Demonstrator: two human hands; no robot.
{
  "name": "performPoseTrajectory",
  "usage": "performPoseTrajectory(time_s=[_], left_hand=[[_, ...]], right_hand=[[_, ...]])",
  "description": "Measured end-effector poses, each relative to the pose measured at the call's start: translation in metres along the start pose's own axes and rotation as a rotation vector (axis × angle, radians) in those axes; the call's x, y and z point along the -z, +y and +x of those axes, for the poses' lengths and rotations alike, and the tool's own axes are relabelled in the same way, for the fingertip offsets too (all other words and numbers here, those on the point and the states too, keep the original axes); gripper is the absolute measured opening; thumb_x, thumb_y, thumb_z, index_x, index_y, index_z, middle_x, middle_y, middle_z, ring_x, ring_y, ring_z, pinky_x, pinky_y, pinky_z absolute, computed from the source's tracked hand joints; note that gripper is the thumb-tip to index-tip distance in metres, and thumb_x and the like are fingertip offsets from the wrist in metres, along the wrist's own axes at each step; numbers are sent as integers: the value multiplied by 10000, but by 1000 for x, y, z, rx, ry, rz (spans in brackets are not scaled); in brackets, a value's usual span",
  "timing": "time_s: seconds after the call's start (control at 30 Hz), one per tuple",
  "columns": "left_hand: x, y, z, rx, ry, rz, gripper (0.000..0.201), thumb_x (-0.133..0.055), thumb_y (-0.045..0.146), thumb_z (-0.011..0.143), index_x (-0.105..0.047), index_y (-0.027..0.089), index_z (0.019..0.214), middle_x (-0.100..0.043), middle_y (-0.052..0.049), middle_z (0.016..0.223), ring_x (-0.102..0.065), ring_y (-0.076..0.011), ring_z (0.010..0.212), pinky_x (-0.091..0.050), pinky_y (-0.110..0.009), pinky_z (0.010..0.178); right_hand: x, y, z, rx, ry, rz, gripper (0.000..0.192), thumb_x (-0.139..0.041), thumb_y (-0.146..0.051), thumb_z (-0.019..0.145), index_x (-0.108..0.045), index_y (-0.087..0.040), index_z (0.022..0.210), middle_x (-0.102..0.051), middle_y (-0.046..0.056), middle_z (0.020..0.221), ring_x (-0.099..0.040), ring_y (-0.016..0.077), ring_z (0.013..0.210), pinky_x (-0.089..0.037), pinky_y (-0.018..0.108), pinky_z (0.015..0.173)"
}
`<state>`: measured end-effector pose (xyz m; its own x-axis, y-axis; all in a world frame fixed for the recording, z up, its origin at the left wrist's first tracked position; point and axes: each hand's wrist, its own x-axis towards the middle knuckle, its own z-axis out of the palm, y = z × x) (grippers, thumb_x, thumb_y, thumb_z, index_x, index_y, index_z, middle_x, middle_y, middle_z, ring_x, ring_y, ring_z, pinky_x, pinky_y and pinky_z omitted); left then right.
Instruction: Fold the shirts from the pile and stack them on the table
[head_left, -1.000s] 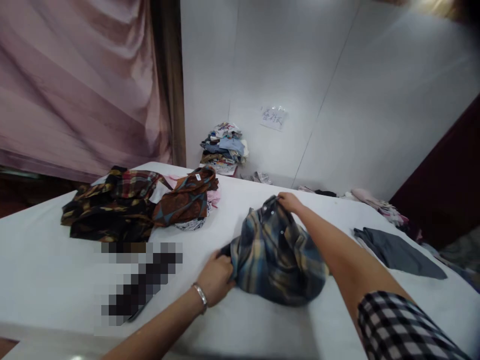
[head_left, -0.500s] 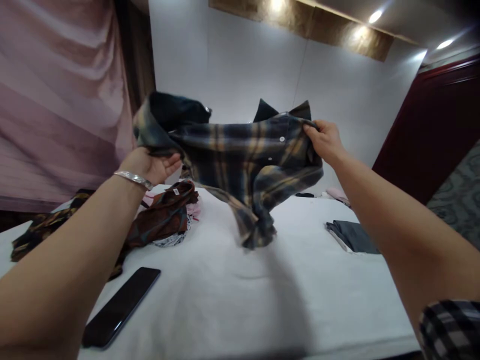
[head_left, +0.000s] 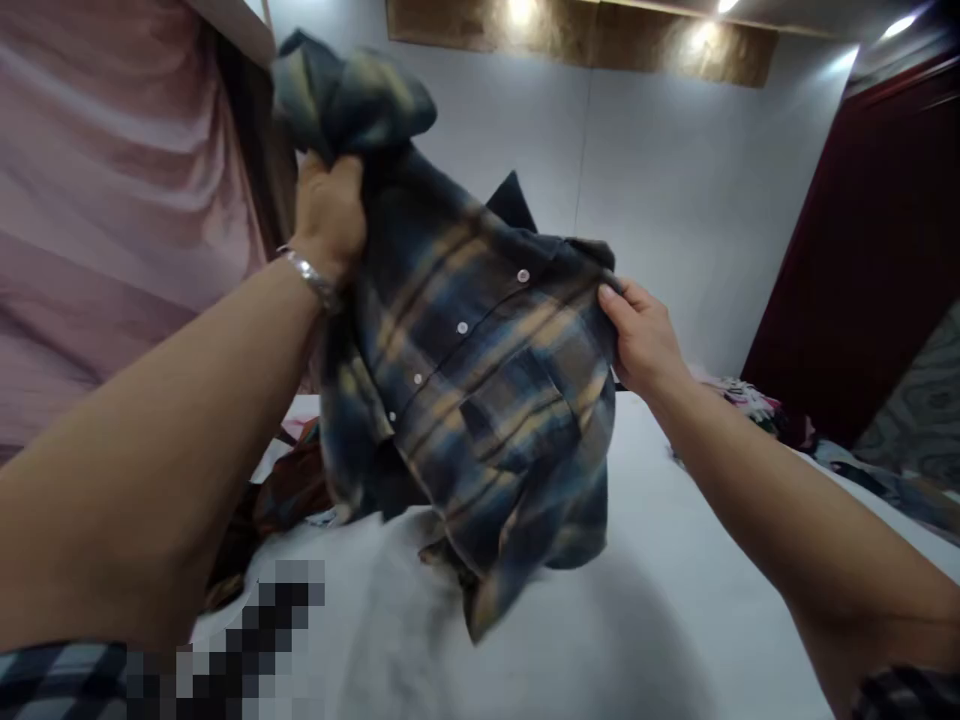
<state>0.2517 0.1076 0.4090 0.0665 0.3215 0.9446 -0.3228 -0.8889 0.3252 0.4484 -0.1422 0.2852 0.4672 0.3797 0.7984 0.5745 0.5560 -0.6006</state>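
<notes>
A plaid button-up shirt (head_left: 450, 330) in dark blue, tan and grey hangs in the air before me, its white buttons and chest pocket facing me. My left hand (head_left: 330, 205), with a silver bracelet at the wrist, is closed on the shirt near one sleeve, and bunched cloth rises above the fist. On the other side, my right hand (head_left: 643, 330) pinches the shirt by the shoulder near the collar. The shirt's lower end dangles over the white-covered surface (head_left: 660, 600), slanting and somewhat blurred.
Crumpled dark and brown clothes (head_left: 292, 485) lie at left, partly behind the shirt. More clothes (head_left: 750, 405) are heaped at the far right. A pixelated dark object (head_left: 255, 640) lies at near left. Behind are a pink curtain (head_left: 127, 200) and a pale wall (head_left: 660, 170).
My left hand has gone up and closed on the shirt; its fingers were stretched out before. The shirt has opened out, showing more of its front. My right hand keeps its hold.
</notes>
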Motion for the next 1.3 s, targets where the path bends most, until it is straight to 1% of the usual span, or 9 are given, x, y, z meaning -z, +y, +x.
performPoseTrajectory(time_s=[0.13,0.3,0.43,0.53,0.63,0.77,0.93,1.17,1.3], left_hand=[[-102,-6,3,102,-232,36,333,-431,150,903,-549,40,1194,-594,-78,1263,-489,-140,1160,-312,-294,1061],[-232,-54,-68,284,-440,-28,366,-433,187,888,-543,74,1218,-597,-110,1271,-526,-165,1143,-362,-319,1032],[-273,-83,-159,547,-802,-21,468,-559,270,816,-518,115,1255,-679,-107,1113,-630,-206,967,-460,-362,912],[-252,-94,-214,722,-1045,20,489,-559,296,808,-521,112,1260,-689,-137,1072,-665,-210,845,-498,-350,815],[-192,-93,-253,721,-1136,-22,353,-502,353,839,-636,143,1090,-711,-98,1001,-668,-177,769,-511,-305,755],[-83,-57,-300,549,-1328,46,386,-414,474,868,-696,212,904,-713,-14,811,-646,-176,759,-501,-290,744],[13,-13,-341,487,-1318,321,403,-465,546,840,-660,284,1076,-680,-11,1132,-626,-222,993,-477,-317,873],[13,-71,-359,572,-1292,823,506,-506,502,807,-591,185,1193,-598,-146,1256,-600,-308,1077,-475,-390,866],[-4,-97,-364,719,-1287,908,275,-588,376,757,-698,175,909,-692,-152,1044,-651,-305,945,-490,-368,765]], right_hand=[[42,20,-20,-92,111,73,341,-596,-493,828,-639,-245,1058,-683,16,968,-625,199,964,-522,351,823],[109,82,-72,-279,335,30,374,-639,-460,786,-650,-245,1092,-675,27,1114,-594,221,1088,-501,359,910],[164,135,-144,-705,429,-105,473,-671,-437,741,-607,-276,1181,-644,46,1197,-594,244,1095,-516,403,874],[192,148,-205,-1071,373,-200,582,-748,-356,675,-576,-300,1229,-624,78,1229,-595,268,1094,-527,429,836],[199,138,-250,-1124,419,-198,629,-795,-326,630,-586,-262,1220,-566,122,1302,-595,273,1097,-553,366,771],[173,107,-286,-1193,368,-40,811,-817,-317,619,-461,-295,1348,-545,126,1321,-640,274,1011,-565,340,655],[118,82,-319,-1277,159,136,956,-802,-335,634,-296,-343,1445,-584,98,1221,-653,235,922,-561,349,656],[69,100,-321,-983,-111,-137,716,-743,-241,605,-557,-285,1295,-640,0,862,-582,176,747,-492,291,643],[67,104,-319,-874,-83,-192,541,-707,-232,623,-656,-267,1160,-579,-31,694,-529,154,648,-458,286,628]])
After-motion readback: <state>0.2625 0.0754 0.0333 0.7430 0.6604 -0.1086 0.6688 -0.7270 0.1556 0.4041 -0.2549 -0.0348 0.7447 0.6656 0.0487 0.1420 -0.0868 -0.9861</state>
